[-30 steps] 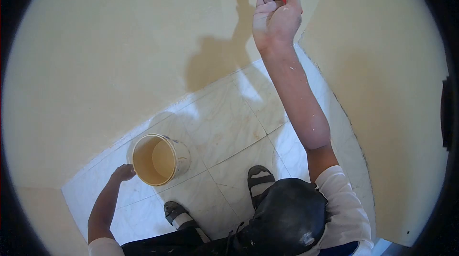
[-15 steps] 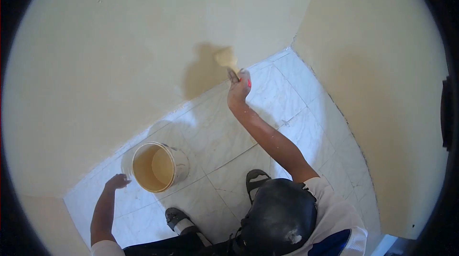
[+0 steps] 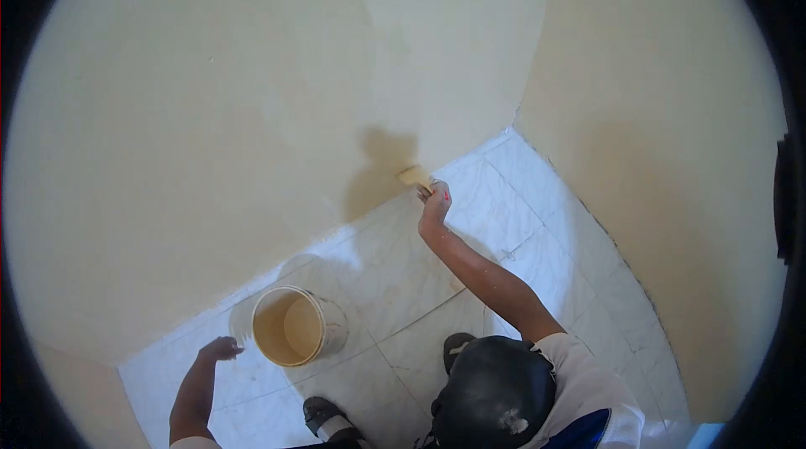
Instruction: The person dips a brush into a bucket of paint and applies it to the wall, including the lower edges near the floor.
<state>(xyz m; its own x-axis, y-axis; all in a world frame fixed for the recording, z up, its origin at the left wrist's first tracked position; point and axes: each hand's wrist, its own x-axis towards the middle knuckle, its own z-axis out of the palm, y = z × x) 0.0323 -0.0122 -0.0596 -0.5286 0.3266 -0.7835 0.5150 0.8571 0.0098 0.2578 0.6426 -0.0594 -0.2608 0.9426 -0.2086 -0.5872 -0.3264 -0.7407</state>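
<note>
My right hand [image 3: 435, 195] is closed round the handle of a flat paintbrush [image 3: 413, 176]. The brush head is covered in cream-yellow paint and lies against the lower part of the wall [image 3: 252, 155], just above the floor edge, with a dark shadow beside it. My left hand [image 3: 222, 349] is held low with fingers curled, just left of a paint bucket [image 3: 336, 327]. I cannot tell what those fingers hold. The bucket stands upright on the floor, its inside coated in the same cream-yellow colour.
White marbled tiles [image 3: 411, 273] cover the floor. A paler stretch of wall [image 3: 462, 46] runs down to the corner, where a second cream wall [image 3: 621, 113] begins at the right. My sandalled foot [image 3: 327, 420] and a black rounded thing with a pale smear [image 3: 495, 386] are at the bottom.
The brush in my right hand has moved down the wall toward the floor edge. The whole view has shifted, so the bucket and floor appear lower. My left hand stays beside the bucket.
</note>
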